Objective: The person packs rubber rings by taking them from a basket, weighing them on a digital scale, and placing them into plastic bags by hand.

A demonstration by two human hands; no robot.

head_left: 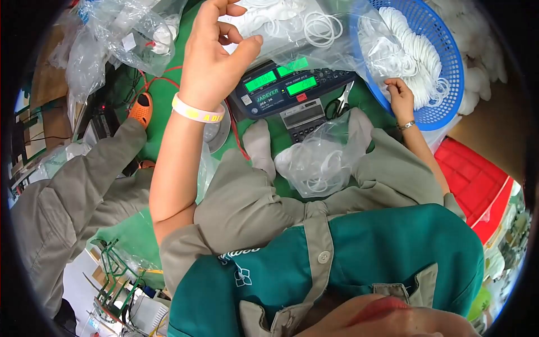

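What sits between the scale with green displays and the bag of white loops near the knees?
In the head view, a calculator lies between the scale and that bag, with scissors beside it.

White cords (422,66), blue latticed basket (457,73), black scale (270,101) with green displays (302,85), orange clog (142,109), red crate (469,175)

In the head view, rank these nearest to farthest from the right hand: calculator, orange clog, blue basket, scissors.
From the right hand:
1. Blue basket, immediately at the hand
2. Scissors, to its left
3. Calculator, left of the scissors
4. Orange clog, far left, on another person's foot
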